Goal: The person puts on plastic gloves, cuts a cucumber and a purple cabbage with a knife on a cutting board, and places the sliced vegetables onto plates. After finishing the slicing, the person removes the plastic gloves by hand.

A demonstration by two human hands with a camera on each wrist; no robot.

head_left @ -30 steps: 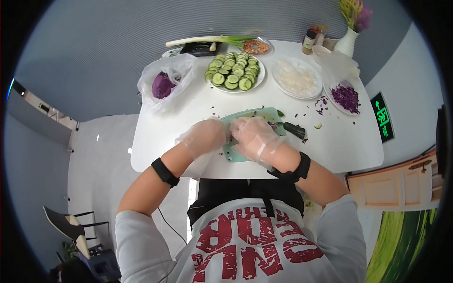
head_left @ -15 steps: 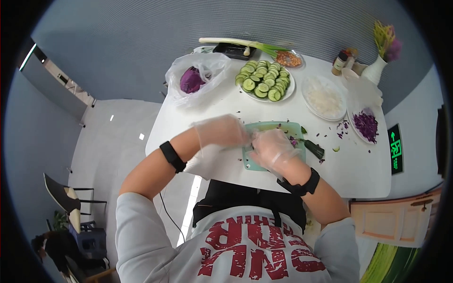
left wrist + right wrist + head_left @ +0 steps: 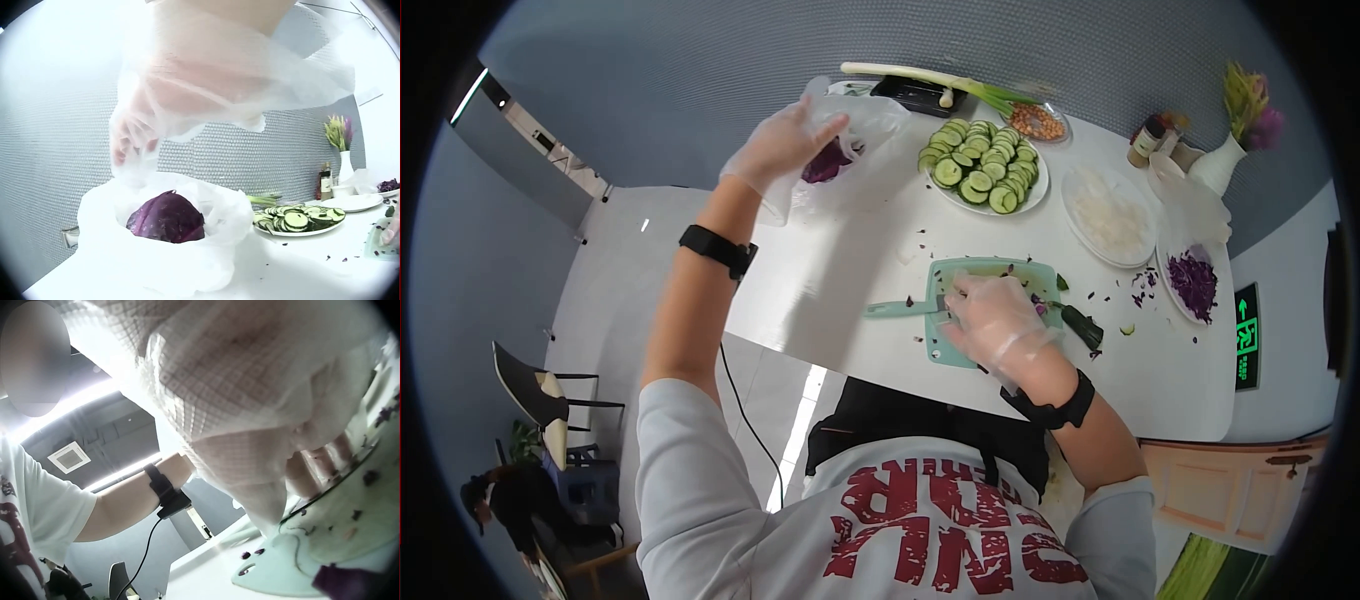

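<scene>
Translucent plastic covers the right hand (image 3: 1000,322), low over the pale green cutting board (image 3: 948,352) at the near side of the white surface (image 3: 840,262). Its bent fingers lie against the blade of the knife (image 3: 890,309), whose green handle points left past the board; whether they grip or only press the blade, I cannot tell. Purple scraps dot the board, and a dark green cucumber piece (image 3: 1082,328) lies just beside its right edge.

Well apart from the right hand, the gloved left hand (image 3: 780,150) is raised at the far left, its thumb spread from the fingers. The purple cabbage (image 3: 166,219) sits in an open white plastic bag (image 3: 187,270) right by that hand, to its right in the head view and below it in the left wrist view; whether the fingertips touch the bag is unclear. The cabbage is well away from the right hand, farther off and to the left.

Farther back stands a plate of cucumber slices (image 3: 985,165), with a plate of whitish pieces (image 3: 1112,215) and a plate of purple shreds (image 3: 1192,283) to its right. Behind, a long green onion (image 3: 940,76) lies across a black tray (image 3: 908,97).
</scene>
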